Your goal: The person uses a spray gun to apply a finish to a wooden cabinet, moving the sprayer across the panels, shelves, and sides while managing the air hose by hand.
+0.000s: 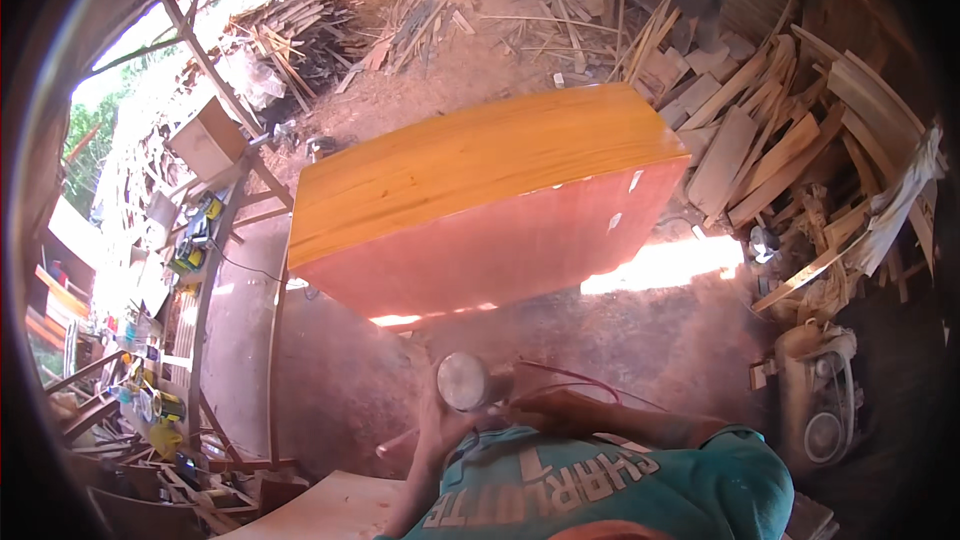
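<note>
A metal cup (462, 380) with a round pale top, seemingly part of a spray gun, is held low in front of my body. My left hand (440, 420) is closed on its left side. My right hand (535, 406) is closed on the gun just right of the cup, its grip mostly hidden; a red hose (600, 383) loops there. Beyond both hands lies a large wooden box (480, 170), varnished orange-yellow on top and dull pink on the near long side, with a few white patches.
A long bench (225, 230) with power tools runs along the left. Stacked boards (765, 155) and offcuts fill the right and back. An air compressor (820, 395) stands at lower right, and a pale panel (320, 510) lies at lower left.
</note>
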The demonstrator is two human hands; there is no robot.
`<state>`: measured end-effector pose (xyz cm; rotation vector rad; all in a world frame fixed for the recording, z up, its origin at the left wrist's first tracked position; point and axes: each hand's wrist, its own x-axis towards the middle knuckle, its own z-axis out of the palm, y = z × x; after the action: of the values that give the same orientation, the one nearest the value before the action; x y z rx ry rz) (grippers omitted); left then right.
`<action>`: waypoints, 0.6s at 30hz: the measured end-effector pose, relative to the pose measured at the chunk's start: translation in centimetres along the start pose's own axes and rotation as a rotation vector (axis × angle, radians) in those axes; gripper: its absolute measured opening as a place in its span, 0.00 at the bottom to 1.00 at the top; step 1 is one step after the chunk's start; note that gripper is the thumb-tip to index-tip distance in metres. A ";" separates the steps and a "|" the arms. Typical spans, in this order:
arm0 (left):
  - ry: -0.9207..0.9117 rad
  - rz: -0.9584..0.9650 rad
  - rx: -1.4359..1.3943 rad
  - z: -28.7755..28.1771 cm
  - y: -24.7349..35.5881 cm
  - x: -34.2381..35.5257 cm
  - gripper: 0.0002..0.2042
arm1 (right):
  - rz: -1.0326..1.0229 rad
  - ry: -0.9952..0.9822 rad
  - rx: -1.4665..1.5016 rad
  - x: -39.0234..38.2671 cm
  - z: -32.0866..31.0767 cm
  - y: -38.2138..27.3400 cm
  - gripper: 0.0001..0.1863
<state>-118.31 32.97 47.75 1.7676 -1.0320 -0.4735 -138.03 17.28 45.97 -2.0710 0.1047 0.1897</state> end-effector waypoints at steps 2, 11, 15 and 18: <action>-0.014 -0.075 -0.128 1.4 1.1 -0.1 0.41 | -0.045 0.035 0.019 -0.6 -0.1 0.0 0.23; -0.002 -0.056 -0.030 7.0 5.8 -0.3 0.42 | -0.015 0.115 -0.033 -5.0 2.5 5.3 0.19; -0.054 -0.048 0.171 7.6 9.4 0.0 0.44 | 0.051 0.144 -0.077 -5.5 1.4 4.5 0.14; -0.105 -0.042 0.274 8.3 10.9 0.6 0.45 | 0.205 0.157 0.008 -5.6 1.0 3.5 0.12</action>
<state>-128.51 26.31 53.99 2.0279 -1.1796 -0.4724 -144.13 16.40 43.45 -2.0639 0.4138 0.1505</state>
